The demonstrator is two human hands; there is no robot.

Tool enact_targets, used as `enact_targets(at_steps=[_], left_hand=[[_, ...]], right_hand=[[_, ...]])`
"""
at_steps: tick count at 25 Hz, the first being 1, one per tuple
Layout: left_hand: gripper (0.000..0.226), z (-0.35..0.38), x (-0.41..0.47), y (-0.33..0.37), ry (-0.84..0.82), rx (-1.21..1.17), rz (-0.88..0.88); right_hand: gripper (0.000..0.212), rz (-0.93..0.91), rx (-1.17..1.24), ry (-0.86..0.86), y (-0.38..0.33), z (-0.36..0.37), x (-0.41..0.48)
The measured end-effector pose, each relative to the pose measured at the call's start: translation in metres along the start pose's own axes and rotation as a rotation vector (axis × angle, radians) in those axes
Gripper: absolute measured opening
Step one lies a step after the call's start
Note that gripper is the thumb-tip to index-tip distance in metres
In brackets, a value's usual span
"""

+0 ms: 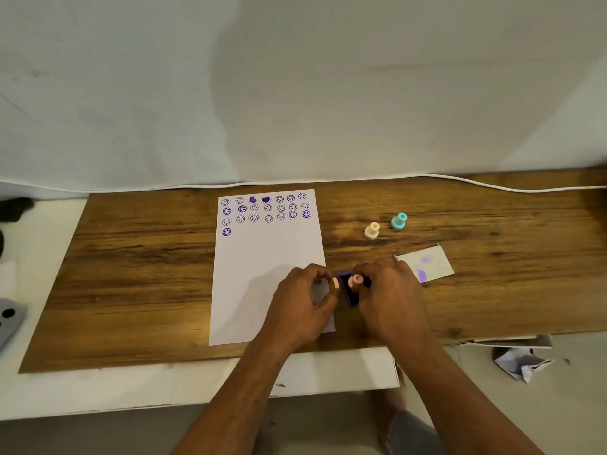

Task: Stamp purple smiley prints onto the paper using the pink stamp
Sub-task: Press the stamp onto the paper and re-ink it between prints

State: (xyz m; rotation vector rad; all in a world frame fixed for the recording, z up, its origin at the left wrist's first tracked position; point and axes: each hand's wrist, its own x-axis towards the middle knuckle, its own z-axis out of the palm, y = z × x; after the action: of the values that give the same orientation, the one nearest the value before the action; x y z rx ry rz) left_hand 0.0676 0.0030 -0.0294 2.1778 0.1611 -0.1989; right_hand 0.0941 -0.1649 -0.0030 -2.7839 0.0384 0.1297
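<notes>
A white paper [262,267] lies on the wooden board, with several purple smiley prints and two hearts in rows along its far end. At its near right corner sits a small purple ink pad [348,290]. My right hand [391,297] holds the pink stamp [355,280] upright on the pad. My left hand [302,303] rests on the paper's right edge and grips the pad's left side, with a small pinkish round piece [334,284] at its fingertips.
A cream stamp [371,230] and a teal stamp [399,221] stand on the wooden board [147,274] to the far right. A paper scrap with purple smudges [427,262] lies beside my right hand. Crumpled paper [522,361] sits below the board's right edge.
</notes>
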Motion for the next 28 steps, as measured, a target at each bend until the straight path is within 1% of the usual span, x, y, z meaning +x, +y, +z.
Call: enact_targets(at_steps=[2, 4, 6, 7, 9, 10, 12, 14, 15, 17, 21, 24, 28], left_hand=[[0.031, -0.011, 0.0, -0.003, 0.08, 0.01, 0.004], [0.035, -0.024, 0.001, -0.009, 0.176, 0.059, -0.024], [0.035, -0.041, 0.003, -0.017, 0.267, 0.045, -0.072], [0.032, -0.05, 0.003, -0.022, 0.317, -0.014, -0.094], [0.024, -0.066, 0.006, -0.03, 0.426, -0.223, -0.159], [0.02, -0.072, 0.006, -0.034, 0.488, -0.353, -0.217], [0.015, -0.081, 0.008, -0.041, 0.6, -0.662, -0.363], [0.013, -0.087, 0.008, -0.047, 0.666, -0.985, -0.471], [0.013, -0.088, 0.008, -0.051, 0.685, -1.095, -0.496], [0.016, -0.089, 0.008, -0.054, 0.708, -1.2, -0.513], [0.015, -0.089, 0.01, -0.055, 0.734, -1.206, -0.528], [0.01, -0.088, 0.011, -0.055, 0.743, -1.224, -0.531], [0.016, -0.088, 0.011, -0.055, 0.745, -1.217, -0.539]], right_hand=[[0.031, 0.01, -0.003, -0.049, 0.001, -0.001, 0.0], [0.027, 0.007, 0.071, -0.074, 0.003, -0.007, 0.001], [0.025, -0.013, 0.249, 0.021, 0.002, -0.015, 0.003], [0.028, -0.025, 0.355, 0.083, -0.004, -0.016, 0.003], [0.034, -0.06, 0.548, 0.161, -0.032, -0.013, 0.002], [0.033, -0.096, 0.641, 0.16, -0.054, -0.008, 0.003], [0.026, -0.131, 0.818, 0.087, -0.102, 0.011, 0.013], [0.019, -0.125, 0.89, 0.015, -0.14, 0.035, 0.03], [0.017, -0.124, 0.886, 0.002, -0.153, 0.048, 0.039], [0.017, -0.131, 0.839, 0.017, -0.165, 0.068, 0.056], [0.022, -0.175, 0.661, 0.053, -0.172, 0.095, 0.076], [0.024, -0.185, 0.589, 0.045, -0.173, 0.101, 0.08], [0.027, -0.229, 0.519, 0.053, -0.172, 0.103, 0.082]])
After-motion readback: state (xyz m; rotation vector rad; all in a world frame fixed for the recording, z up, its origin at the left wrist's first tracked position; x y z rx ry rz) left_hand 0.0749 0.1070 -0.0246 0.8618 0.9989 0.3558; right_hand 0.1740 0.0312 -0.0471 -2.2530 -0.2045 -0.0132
